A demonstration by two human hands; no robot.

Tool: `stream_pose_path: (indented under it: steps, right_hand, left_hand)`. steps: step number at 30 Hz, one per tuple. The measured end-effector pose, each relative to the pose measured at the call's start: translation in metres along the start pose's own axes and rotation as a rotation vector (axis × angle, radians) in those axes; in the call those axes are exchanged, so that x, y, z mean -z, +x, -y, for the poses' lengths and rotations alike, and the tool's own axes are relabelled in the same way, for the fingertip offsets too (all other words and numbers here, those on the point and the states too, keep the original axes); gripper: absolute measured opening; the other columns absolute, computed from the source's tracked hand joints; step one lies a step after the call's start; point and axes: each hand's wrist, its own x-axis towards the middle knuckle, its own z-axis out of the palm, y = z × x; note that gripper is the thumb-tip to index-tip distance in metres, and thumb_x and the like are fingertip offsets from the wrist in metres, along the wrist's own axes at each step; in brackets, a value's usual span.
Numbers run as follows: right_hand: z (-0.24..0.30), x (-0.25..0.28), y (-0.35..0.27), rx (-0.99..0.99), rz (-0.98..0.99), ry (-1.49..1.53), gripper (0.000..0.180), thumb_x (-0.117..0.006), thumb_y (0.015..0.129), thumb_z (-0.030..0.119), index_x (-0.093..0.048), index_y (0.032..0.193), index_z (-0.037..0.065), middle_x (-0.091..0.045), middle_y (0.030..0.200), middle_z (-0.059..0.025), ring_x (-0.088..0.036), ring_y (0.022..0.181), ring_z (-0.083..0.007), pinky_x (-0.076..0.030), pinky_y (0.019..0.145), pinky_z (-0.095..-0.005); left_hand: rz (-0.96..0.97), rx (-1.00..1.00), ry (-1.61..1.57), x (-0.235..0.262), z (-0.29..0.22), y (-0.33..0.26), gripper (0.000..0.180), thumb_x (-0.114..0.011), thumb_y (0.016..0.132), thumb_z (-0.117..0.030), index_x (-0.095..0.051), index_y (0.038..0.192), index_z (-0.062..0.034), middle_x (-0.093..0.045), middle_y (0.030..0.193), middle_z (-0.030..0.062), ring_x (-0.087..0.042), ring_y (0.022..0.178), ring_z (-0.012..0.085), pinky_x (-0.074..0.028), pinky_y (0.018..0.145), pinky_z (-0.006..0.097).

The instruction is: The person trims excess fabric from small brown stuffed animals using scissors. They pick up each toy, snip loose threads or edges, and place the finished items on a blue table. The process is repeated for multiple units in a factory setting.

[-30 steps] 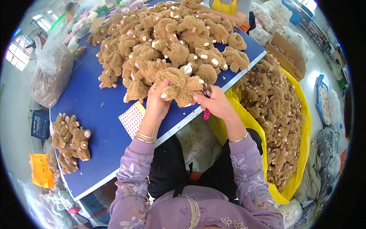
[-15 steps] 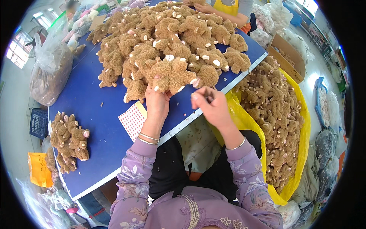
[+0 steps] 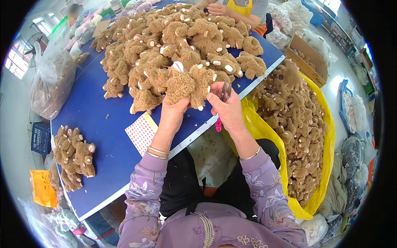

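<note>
1. Fingers of our left hand (image 3: 175,110) clamp the brown plush toy (image 3: 191,84) at the near edge of the blue table (image 3: 99,124); our right hand (image 3: 226,108) grips small scissors (image 3: 225,91) beside it, fingers closed on the handles.
2. We judge most work remains: the big heap of toys (image 3: 178,41) looks unprocessed.
3. Done, it seems: a small stack (image 3: 74,155) at left, and the full yellow bag (image 3: 295,132) at right.

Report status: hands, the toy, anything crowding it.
Left hand grips brown plush toy. Right hand holds small scissors at it. Plush pile crowds right behind.
</note>
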Motion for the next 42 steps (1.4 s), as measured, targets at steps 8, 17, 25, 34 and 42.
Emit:
stream_pose_path:
  steps: [8,17,25,34,42]
  right_hand:
    - [0.002,0.008,-0.002,0.049,0.072,-0.299,0.019,-0.068,0.074,0.007,-0.055,0.087,0.003,-0.053,0.075,0.0018,-0.044,0.060,-0.0047,-0.039,0.054,-0.0214]
    - [0.005,0.001,-0.007,0.241,-0.014,-0.714,0.022,-0.068,0.070,0.007,-0.051,0.084,0.002,-0.055,0.072,-0.0060,-0.052,0.059,-0.0155,-0.044,0.056,-0.0291]
    - [0.002,0.011,-0.005,0.341,0.041,-0.803,0.025,-0.068,0.069,0.005,-0.049,0.085,0.003,-0.055,0.076,-0.0116,-0.057,0.068,-0.0284,-0.047,0.061,-0.0363]
    - [-0.010,0.018,-0.009,0.488,0.077,-0.896,0.028,-0.067,0.067,0.005,-0.048,0.088,0.004,-0.055,0.079,-0.0127,-0.057,0.072,-0.0335,-0.048,0.063,-0.0400]
    - [-0.002,0.016,-0.013,0.503,0.138,-0.977,0.027,-0.065,0.067,0.006,-0.048,0.087,0.003,-0.055,0.079,-0.0148,-0.058,0.074,-0.0347,-0.048,0.064,-0.0409]
  left_hand:
    - [0.025,0.015,-0.016,-0.011,0.004,0.000,0.036,-0.068,0.084,-0.010,-0.057,0.116,0.0005,-0.064,0.105,0.0049,-0.061,0.091,0.0125,-0.049,0.082,0.027]
    - [0.004,0.031,0.183,-0.007,0.009,0.002,0.029,-0.070,0.080,-0.009,-0.062,0.106,0.0012,-0.065,0.100,0.0051,-0.061,0.089,0.0117,-0.049,0.078,0.027]
    - [0.039,0.103,0.228,-0.005,0.009,0.004,0.018,-0.065,0.078,-0.007,-0.064,0.094,0.0011,-0.064,0.081,0.0026,-0.058,0.067,0.0096,-0.047,0.058,0.025]
    - [0.006,0.189,0.274,-0.007,0.006,0.003,0.016,-0.065,0.078,-0.009,-0.061,0.090,0.0018,-0.061,0.070,0.0046,-0.056,0.054,0.0112,-0.043,0.046,0.024]
    - [-0.018,0.230,0.119,-0.004,0.000,0.004,0.013,-0.061,0.079,-0.003,-0.059,0.092,0.0008,-0.058,0.064,0.0046,-0.053,0.047,0.0127,-0.039,0.040,0.026]
